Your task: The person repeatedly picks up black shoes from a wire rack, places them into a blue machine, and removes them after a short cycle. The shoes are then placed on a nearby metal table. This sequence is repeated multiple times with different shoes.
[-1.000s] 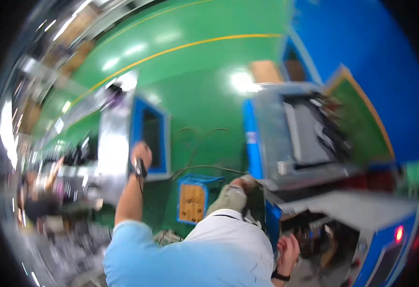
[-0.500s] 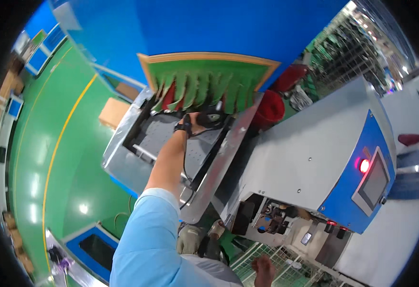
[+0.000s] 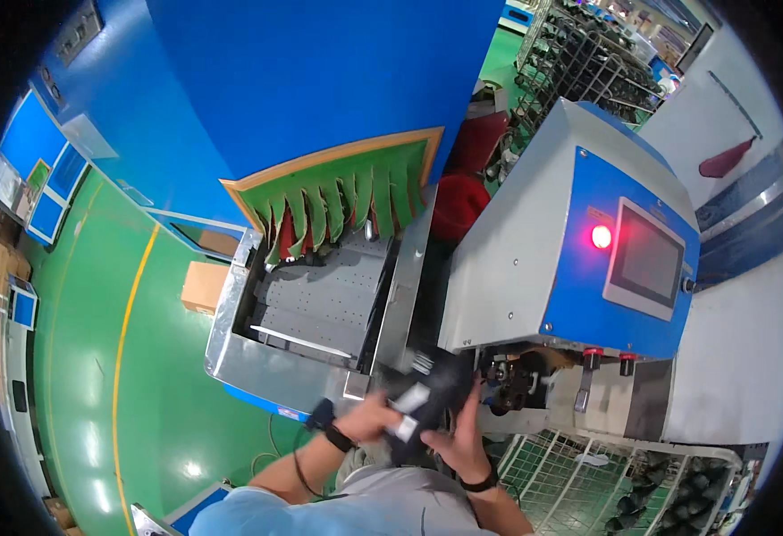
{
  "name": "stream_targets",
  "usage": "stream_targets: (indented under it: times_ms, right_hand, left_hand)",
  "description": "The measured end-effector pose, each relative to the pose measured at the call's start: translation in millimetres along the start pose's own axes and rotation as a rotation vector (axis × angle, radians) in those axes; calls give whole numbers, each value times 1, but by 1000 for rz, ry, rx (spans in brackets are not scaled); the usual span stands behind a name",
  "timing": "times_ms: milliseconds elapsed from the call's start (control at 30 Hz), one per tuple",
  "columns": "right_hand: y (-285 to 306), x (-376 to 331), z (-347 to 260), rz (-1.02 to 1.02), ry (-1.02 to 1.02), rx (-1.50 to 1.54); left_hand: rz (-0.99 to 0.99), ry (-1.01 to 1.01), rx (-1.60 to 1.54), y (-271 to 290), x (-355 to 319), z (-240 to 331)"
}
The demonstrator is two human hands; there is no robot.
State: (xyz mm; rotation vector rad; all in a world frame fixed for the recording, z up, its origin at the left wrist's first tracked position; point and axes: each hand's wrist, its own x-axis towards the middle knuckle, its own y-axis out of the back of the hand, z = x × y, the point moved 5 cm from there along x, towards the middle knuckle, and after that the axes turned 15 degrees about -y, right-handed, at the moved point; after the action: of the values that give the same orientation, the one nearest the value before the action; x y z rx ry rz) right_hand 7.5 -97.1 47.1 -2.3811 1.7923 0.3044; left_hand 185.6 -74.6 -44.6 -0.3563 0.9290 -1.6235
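A black item with white patches (image 3: 427, 393) is held between my two hands in front of my body; motion smears it, so its kind cannot be told. My left hand (image 3: 366, 420) is closed on its lower left side. On its right side, my right hand (image 3: 463, 444) grips with the thumb across the front. Both wrists wear dark bands, and a cable hangs from the left one. Just ahead lies a grey perforated conveyor bed (image 3: 320, 299) in a metal frame, leading under a green strip curtain (image 3: 338, 201) in a blue machine (image 3: 320, 80).
On the right stands a grey-and-blue machine with a screen (image 3: 646, 259) and a lit red lamp (image 3: 601, 237). Its open mechanism (image 3: 512, 380) is near my right hand. A red bin (image 3: 459, 207) stands between the machines. A wire cart (image 3: 570, 482) holds dark items at the lower right.
My left hand has come back from the strip curtain toward my body. The black item is now in both hands, my right hand having joined. The view has turned right.
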Motion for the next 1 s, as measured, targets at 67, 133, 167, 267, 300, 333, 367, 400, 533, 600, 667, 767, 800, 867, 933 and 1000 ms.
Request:
stream_targets:
  times_ms: [67, 133, 167, 267, 300, 333, 367, 400, 533, 600, 667, 767, 800, 867, 933, 1000]
  right_hand:
    - [19, -8, 2, 113, 64, -98]
    - [31, -17, -16, 132, 73, -25]
    - [40, -21, -23, 154, 81, -22]
    - [69, -39, -35, 202, 231, -241]
    - [81, -50, -41, 234, 309, -569]
    - [92, -57, -42, 178, 251, -672]
    - [104, -67, -36, 140, 185, -680]
    - [124, -74, -16, 89, 59, -469]
    - [200, -107, 69, 91, -265, 553]
    - [218, -126, 92, 88, -345, 1008]
    - [240, -128, 101, 211, -353, 936]
    - [251, -100, 47, 328, -241, 193]
    - [251, -88, 34, 336, -220, 107]
    - [254, -66, 29, 364, -181, -100]
    - [258, -41, 37, 408, -132, -342]
    - [242, -20, 27, 326, -231, -637]
  left_hand:
    - [14, -112, -101, -67, -7, -6]
    - [160, -146, 59, -80, 4, -20]
    - [193, -239, 220, -91, 6, -19]
    - [275, -307, 1215, -107, 3, -21]
    - [316, -491, 1341, -121, -3, -22]
    - [244, -464, 1449, -129, -1, -39]
    - [147, -425, 1563, -136, -4, -58]
    - [43, -379, 1506, -141, -9, -73]
    - [107, -397, 963, -157, -18, -117]
    - [269, -250, 547, -148, -9, -127]
    - [153, -54, 674, -126, -6, -141]
    - [-20, 66, 997, -142, -10, -139]
    - [20, 52, 962, -132, -7, -149]
    - [82, 24, 802, -135, 0, -149]
    - [113, -23, 822, -125, 9, -154]
    - [90, 12, 912, -111, 5, -165]
